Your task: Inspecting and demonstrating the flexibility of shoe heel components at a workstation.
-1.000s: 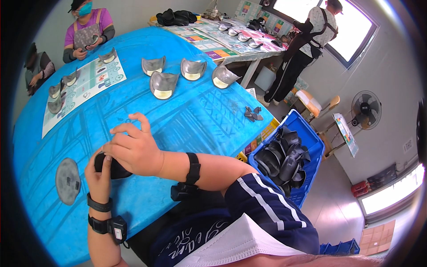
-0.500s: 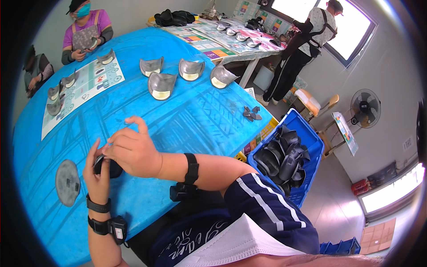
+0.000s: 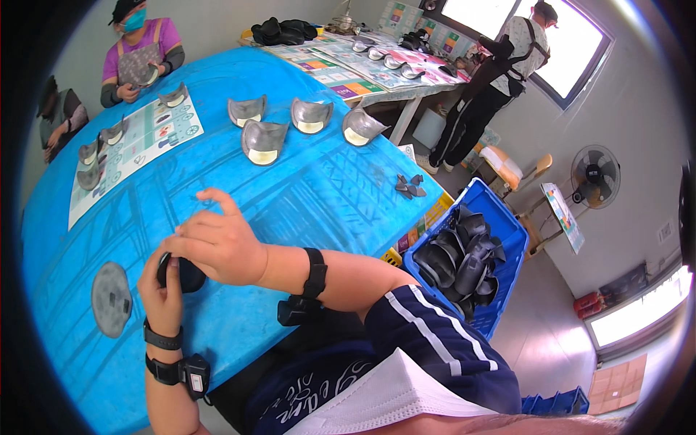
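Low over the blue table cover point(image 3: 239, 330), my left hand point(image 3: 161, 290) is closed round a curved black moulded piece point(image 3: 191, 278). My right hand point(image 3: 226, 246) bends over its top edge, thumb and fingertips pinched there against the left fingers, with one finger raised. Whether the right fingertips hold something small is hidden. A flat grey oval plate point(image 3: 111, 299) with a small dark mark lies just left of my left hand. Farther off on the table stand several curved grey shells point(image 3: 264, 138) with pale yellow patches.
Small dark scraps point(image 3: 410, 186) lie near the table's right edge. Beside it stands a blue crate point(image 3: 507, 275) full of black curved pieces. A printed sheet point(image 3: 145, 156) carries more shells. Two people sit at the far left; another stands by the window. A fan point(image 3: 596, 176) is at right.
My left hand has shifted slightly right, and my right fingers have lowered and curled in closer over the black piece. Across the table, a seated person's hand and shell have moved a little.
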A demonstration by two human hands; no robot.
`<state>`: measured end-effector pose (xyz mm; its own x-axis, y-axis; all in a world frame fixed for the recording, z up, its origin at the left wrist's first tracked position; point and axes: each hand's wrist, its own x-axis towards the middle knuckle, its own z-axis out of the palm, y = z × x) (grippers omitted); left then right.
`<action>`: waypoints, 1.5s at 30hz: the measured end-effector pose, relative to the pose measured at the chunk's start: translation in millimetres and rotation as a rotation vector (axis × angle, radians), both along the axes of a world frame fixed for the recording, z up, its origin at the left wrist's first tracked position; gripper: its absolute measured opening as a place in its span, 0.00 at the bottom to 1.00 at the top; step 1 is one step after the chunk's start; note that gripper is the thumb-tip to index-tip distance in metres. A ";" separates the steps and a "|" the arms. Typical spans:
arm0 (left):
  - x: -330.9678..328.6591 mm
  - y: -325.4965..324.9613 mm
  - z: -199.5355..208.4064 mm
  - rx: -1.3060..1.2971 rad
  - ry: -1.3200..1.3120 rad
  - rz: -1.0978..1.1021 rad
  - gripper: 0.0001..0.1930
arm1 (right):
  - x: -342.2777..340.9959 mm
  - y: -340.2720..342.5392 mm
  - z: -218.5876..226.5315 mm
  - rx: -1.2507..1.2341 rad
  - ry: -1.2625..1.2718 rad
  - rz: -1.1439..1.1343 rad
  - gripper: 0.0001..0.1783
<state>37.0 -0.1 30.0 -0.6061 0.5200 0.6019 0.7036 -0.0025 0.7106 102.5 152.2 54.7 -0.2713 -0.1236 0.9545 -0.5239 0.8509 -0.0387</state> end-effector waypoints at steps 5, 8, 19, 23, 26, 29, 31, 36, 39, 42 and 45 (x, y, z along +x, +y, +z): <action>-3.5 -7.4 -2.9 -0.135 0.018 -0.005 0.15 | 4.0 -4.7 0.1 -0.005 -0.036 -0.027 0.08; -0.6 -5.7 1.3 -0.061 0.037 -0.003 0.16 | 6.8 -1.9 2.2 0.017 -0.033 0.006 0.08; 4.1 -7.5 6.8 -0.087 0.047 0.030 0.20 | 0.5 -12.1 -6.0 -0.281 0.051 0.150 0.16; -6.6 -7.1 4.1 -0.104 0.331 0.072 0.21 | -5.8 -6.8 -14.9 0.077 -0.111 0.143 0.19; -5.7 -4.7 2.8 -0.123 0.373 0.100 0.22 | -4.9 -3.5 -11.1 0.018 -0.113 0.077 0.14; -7.1 -6.1 -1.2 -0.118 0.260 0.110 0.22 | -0.2 0.1 5.0 -0.069 -0.119 0.070 0.10; -8.0 -6.1 -1.3 -0.119 0.194 0.099 0.22 | -4.3 3.7 -0.5 0.002 -0.087 0.087 0.09; -15.9 -7.8 -1.4 -0.093 0.387 0.125 0.23 | -8.1 5.0 -13.0 -0.061 -0.114 0.104 0.07; -17.0 -6.9 4.9 -0.139 0.422 0.144 0.23 | -9.2 9.9 -9.1 -0.186 -0.204 0.158 0.06; -20.7 -14.1 -5.1 -0.220 0.320 0.156 0.23 | -10.3 3.7 -3.9 -0.158 -0.111 0.122 0.05; -19.9 -9.2 1.5 -0.246 0.466 0.075 0.22 | -6.7 6.8 -9.4 -0.044 -0.103 0.199 0.04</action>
<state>17.2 -9.2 31.5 -0.3439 0.6452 0.6823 0.9369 0.1869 0.2956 95.8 159.0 45.3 -0.3419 -0.1432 0.9288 -0.6729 0.7272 -0.1355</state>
